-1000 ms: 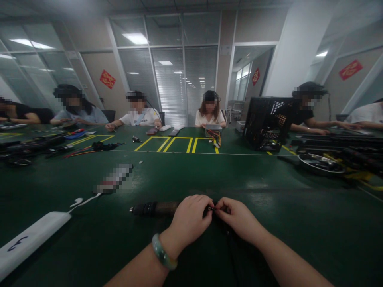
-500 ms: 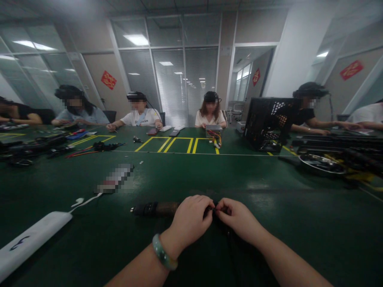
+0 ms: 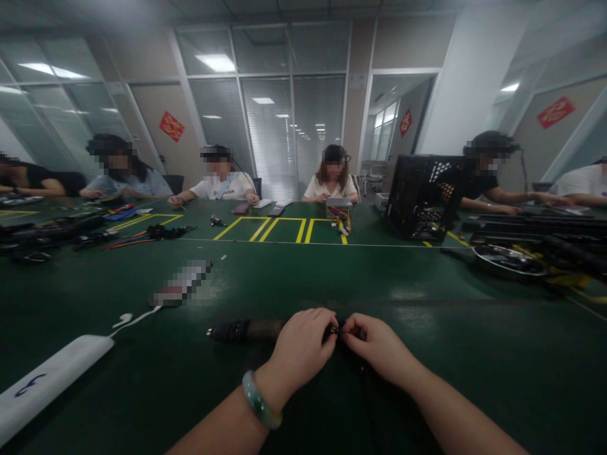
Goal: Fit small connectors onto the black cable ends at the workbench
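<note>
A dark cylindrical tool (image 3: 265, 330) lies sideways on the green table, its brownish middle joined to a black ribbed end with a small metal tip on the left. My left hand (image 3: 303, 346) is closed around its right part, fingers curled over the top. Close beside it, my right hand (image 3: 379, 349) pinches with thumb and forefinger at the tool's right end. A small shiny metal part (image 3: 334, 330) shows between the two hands. What the right fingertips hold is too small and dark to make out. A thin dark cord seems to run down below the right hand.
A white power strip (image 3: 57, 385) lies at the left, with a blurred phone (image 3: 183, 284) beyond it. A black computer case (image 3: 424, 196) stands at the far right, near a metal bowl (image 3: 509, 260) and dark parts. Several people sit across the table (image 3: 284, 272).
Both hands stay in almost the same place. The left fingers have shifted slightly, and the small metal part between the hands shows more clearly.
</note>
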`<state>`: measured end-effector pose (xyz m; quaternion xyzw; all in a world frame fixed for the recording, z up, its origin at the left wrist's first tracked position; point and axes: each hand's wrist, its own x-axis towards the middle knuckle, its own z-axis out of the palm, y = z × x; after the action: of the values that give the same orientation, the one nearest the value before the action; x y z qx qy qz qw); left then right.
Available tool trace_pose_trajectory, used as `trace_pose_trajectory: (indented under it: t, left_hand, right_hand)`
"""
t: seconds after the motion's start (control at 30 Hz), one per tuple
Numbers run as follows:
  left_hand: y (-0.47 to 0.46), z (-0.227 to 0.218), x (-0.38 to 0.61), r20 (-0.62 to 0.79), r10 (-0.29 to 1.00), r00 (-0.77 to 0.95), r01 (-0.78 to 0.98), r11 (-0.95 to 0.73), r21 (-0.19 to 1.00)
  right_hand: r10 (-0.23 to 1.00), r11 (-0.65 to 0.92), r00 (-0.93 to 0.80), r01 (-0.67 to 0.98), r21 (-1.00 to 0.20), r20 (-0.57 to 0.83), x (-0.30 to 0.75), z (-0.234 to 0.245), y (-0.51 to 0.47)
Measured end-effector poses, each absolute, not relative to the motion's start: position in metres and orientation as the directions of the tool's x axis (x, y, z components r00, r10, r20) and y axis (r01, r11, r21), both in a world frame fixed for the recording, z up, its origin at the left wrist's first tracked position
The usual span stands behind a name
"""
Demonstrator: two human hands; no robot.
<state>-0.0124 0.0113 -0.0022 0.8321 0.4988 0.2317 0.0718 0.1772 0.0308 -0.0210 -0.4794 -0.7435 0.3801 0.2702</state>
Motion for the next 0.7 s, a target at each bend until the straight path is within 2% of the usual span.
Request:
trace_pose_trajectory:
  t: [0.7]
  left_hand:
    - [0.0110,0.0004,-0.0136,0.295,0.857,0.422,0.788,-0.508,0.348]
  right_hand:
    - [0.923,0.244,-0.383,0.503,-0.829,0.039,0.1757,-0.0206,0.0315]
